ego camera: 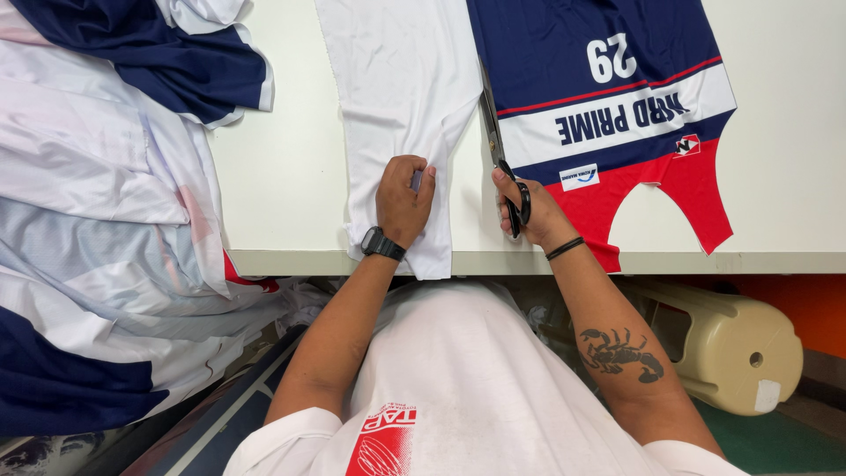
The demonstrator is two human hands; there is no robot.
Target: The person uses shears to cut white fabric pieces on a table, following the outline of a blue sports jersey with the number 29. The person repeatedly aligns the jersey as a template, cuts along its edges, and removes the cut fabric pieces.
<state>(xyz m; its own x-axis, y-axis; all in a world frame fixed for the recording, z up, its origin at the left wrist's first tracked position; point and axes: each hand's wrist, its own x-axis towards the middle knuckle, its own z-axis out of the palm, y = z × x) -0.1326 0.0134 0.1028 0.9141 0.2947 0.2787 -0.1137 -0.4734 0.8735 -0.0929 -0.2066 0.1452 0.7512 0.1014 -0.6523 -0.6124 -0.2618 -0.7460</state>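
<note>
A pale table (291, 167) is seen from above, with heaped white and navy fabric (97, 211) at its left and a beige stool (731, 353) beneath. A printed navy, white and red panel (617, 115) is spread at the right, a white cloth strip (397, 97) beside it. The strip is pressed down by the left hand (403, 203), fingers curled, perhaps pinching a fold. Scissors (500, 150) are gripped by the right hand (533, 211) along the panel's edge.
</note>
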